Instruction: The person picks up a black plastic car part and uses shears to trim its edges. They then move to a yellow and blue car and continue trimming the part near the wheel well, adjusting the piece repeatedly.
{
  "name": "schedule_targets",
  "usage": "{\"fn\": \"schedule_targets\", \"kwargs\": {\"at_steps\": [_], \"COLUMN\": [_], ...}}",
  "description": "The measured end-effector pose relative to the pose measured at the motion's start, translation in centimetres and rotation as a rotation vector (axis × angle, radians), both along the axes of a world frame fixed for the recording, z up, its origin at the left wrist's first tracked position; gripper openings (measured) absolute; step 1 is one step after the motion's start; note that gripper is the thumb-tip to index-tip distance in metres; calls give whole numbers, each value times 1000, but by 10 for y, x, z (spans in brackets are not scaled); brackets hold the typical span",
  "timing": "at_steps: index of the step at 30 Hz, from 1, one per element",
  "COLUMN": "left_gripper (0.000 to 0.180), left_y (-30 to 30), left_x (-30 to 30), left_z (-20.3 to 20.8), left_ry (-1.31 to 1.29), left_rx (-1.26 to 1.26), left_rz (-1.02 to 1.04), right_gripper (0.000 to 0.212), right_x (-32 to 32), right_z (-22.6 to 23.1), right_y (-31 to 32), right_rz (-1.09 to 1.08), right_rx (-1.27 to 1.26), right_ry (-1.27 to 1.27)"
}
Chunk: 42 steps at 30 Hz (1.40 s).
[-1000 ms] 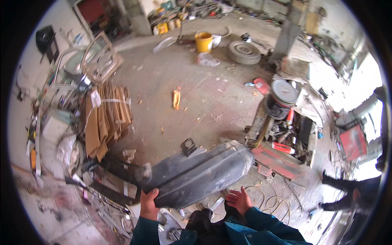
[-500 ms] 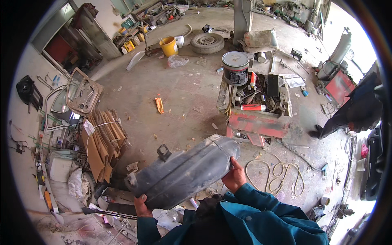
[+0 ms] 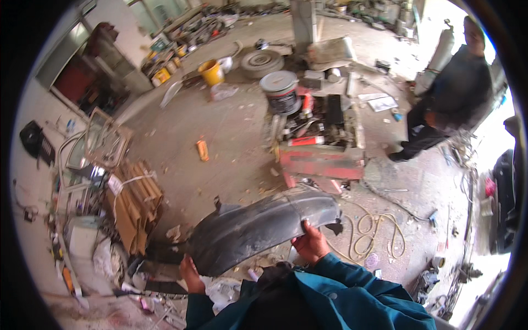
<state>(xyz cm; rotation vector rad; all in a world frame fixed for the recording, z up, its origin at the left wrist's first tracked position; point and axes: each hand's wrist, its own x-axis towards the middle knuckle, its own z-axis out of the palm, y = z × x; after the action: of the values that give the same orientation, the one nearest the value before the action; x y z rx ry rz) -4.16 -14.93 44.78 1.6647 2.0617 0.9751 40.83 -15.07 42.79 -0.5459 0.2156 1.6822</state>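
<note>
Fender liner (image 3: pixel 258 231): curved, dull grey-black plastic | left hand (image 3: pixel 191 273) grip clasps lower end | right hand (image 3: pixel 311 245) grip clasps upper edge

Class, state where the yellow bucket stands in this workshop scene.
In the head view the yellow bucket stands on the concrete floor at upper left of centre, left of the grey tyre lying flat.
</note>
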Motion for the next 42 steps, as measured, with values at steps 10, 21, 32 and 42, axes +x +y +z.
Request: {"fn": "schedule_targets", "kwargs": {"at_steps": [10,21,32,42], "left_gripper": [29,46,51,77], "left_y": [-27,19,57,46], "left_x": [109,244,205,184], "left_z": [-19,41,42,36], "left_ry": [-1074,-1798,-1733,-1351], "left_rx": [-193,-444,-494,-764], "left_rz": [255,-365,-481,-748], "right_gripper": [40,33,47,73], "right_x": [59,47,24,-26], "right_z": [4,-28,66,184], "right_y": [-43,-76,-116,-45], "right_rz": [-164,-106,461,319], "right_rx": [85,74,-13,431], "right_ry": [77,50,-608,-1146]}}
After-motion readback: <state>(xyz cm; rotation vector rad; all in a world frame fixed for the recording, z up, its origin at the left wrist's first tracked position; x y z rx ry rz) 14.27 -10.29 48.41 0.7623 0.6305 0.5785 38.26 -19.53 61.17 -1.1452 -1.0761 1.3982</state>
